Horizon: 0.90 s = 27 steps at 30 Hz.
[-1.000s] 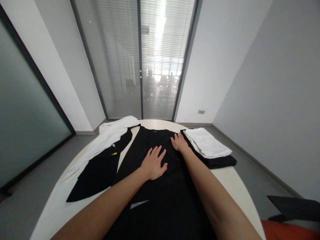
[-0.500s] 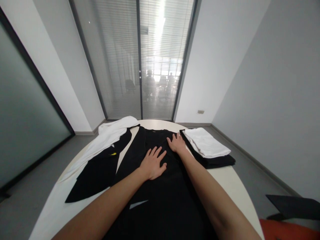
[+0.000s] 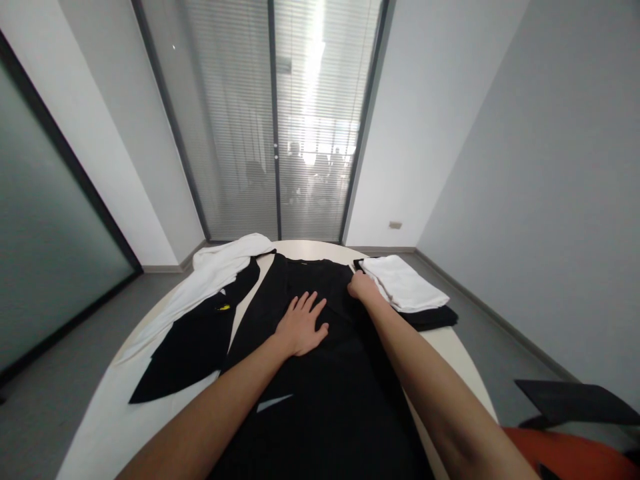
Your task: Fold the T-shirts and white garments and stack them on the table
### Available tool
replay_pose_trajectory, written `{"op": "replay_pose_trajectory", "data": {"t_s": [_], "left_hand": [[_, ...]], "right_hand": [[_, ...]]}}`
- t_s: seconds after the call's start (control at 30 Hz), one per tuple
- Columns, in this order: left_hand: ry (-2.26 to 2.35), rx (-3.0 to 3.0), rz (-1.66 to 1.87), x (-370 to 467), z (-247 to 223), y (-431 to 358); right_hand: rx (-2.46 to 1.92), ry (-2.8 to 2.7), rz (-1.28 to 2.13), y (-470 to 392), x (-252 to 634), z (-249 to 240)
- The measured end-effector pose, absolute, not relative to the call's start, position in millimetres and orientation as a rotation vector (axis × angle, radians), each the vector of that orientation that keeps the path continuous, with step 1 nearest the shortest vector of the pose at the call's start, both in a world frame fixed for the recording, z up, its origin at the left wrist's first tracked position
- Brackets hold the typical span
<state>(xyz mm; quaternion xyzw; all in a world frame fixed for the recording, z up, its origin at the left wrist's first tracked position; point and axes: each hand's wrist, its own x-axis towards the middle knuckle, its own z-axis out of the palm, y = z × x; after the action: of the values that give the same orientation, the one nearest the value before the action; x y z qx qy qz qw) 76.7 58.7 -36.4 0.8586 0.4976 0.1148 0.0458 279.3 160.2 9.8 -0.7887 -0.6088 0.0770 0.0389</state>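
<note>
A black shirt (image 3: 320,393) lies spread over the table, its neckline at the far end and a small grey mark low on its front. My left hand (image 3: 301,325) rests flat on the middle of it, fingers spread. At the shirt's far right edge, my right hand (image 3: 363,287) is closed with its fingers curled in, pinching the black cloth near the shoulder; the fingertips are mostly hidden. Just beyond that hand sits a folded white garment (image 3: 407,285) on top of folded black cloth (image 3: 433,319).
On the left, a black garment with a yellow mark (image 3: 193,340) and a white garment (image 3: 215,277) lie in a loose heap on the round pale table (image 3: 470,373). An orange and black chair (image 3: 565,447) stands at the lower right. Glass panels with blinds (image 3: 310,100) rise behind.
My right hand, earlier flat with spread fingers on the shirt's right side, has closed on its edge. My left hand stays flat in place. The view has shifted slightly right.
</note>
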Motion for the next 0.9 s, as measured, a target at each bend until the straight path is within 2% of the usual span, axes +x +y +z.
{"op": "replay_pose_trajectory", "data": {"t_s": [0.3,0.7,0.9], "left_hand": [[1.52,2.603,0.325,76.8,-34.1,57.9],[1.562,2.541,0.351,75.5,-33.7,57.9],[1.575,2.422,0.39,74.7,-30.1,60.6]], "right_hand": [[-2.371,-1.893,0.317,156.2,283.4,22.5],[-2.15,-1.881,0.332,156.0,237.5,32.5],[-1.992,-1.884,0.423,164.8,216.4,19.6]]}}
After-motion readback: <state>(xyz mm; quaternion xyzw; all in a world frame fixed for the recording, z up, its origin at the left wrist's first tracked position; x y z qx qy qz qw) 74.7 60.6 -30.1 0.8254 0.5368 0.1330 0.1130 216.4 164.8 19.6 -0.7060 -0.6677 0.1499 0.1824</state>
